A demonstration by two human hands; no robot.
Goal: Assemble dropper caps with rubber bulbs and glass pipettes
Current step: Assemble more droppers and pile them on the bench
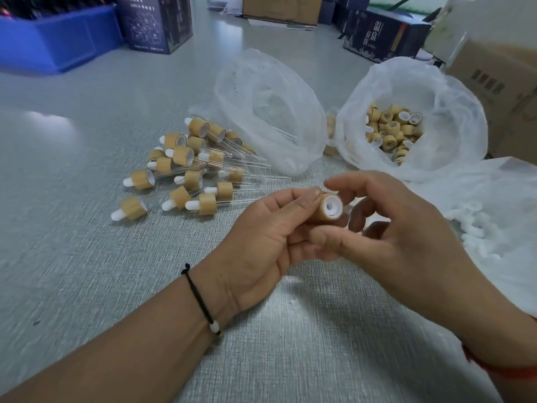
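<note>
My left hand (267, 228) pinches a bamboo-coloured dropper cap (327, 209) between thumb and fingers, its white inner opening facing right. My right hand (404, 237) hovers just right of the cap with loosely curved fingers, the index tip close above it; it seems to hold nothing. A pile of assembled droppers (186, 167) with white bulbs and glass pipettes lies on the table to the left. An open plastic bag of loose caps (392, 132) stands behind my hands. Another clear bag (270, 112) holds glass pipettes. White rubber bulbs (470, 225) lie on plastic at the right.
A blue bin (55, 39) and a dark printed box (154, 21) stand at the back left. Cardboard boxes (499, 82) and another dark box (383, 36) line the back right. The grey textured table (87, 257) spreads in front of me.
</note>
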